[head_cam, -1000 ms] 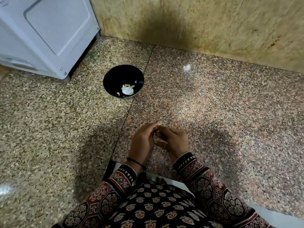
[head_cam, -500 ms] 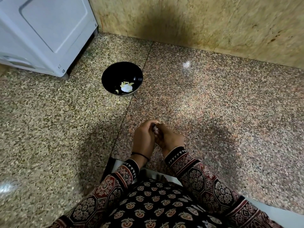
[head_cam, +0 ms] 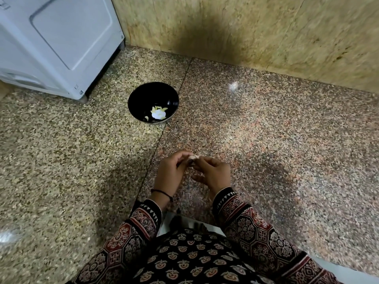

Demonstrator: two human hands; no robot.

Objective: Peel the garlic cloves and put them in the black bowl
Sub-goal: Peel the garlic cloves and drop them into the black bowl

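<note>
A black bowl [head_cam: 141, 95] stands on the speckled stone floor ahead of me and to the left, with a few pale peeled garlic pieces [head_cam: 158, 113] at its bottom. Low over the floor, near my lap, my left hand [head_cam: 171, 172] and my right hand [head_cam: 213, 172] meet fingertip to fingertip. Both pinch one small pale garlic clove [head_cam: 193, 156], of which only a sliver shows between the fingers. The bowl is about two hand-lengths beyond my hands.
A white appliance [head_cam: 59, 42] stands at the back left, its corner foot close to the bowl. A yellowish stone wall [head_cam: 256, 31] runs along the back. My patterned sleeves and lap fill the bottom. A dark seam in the floor runs from the bowl toward my left hand.
My hands stay together on the clove, with the fingers shifting slightly and the right hand opening outward a little. The view has swung a bit. The bowl has not moved.
</note>
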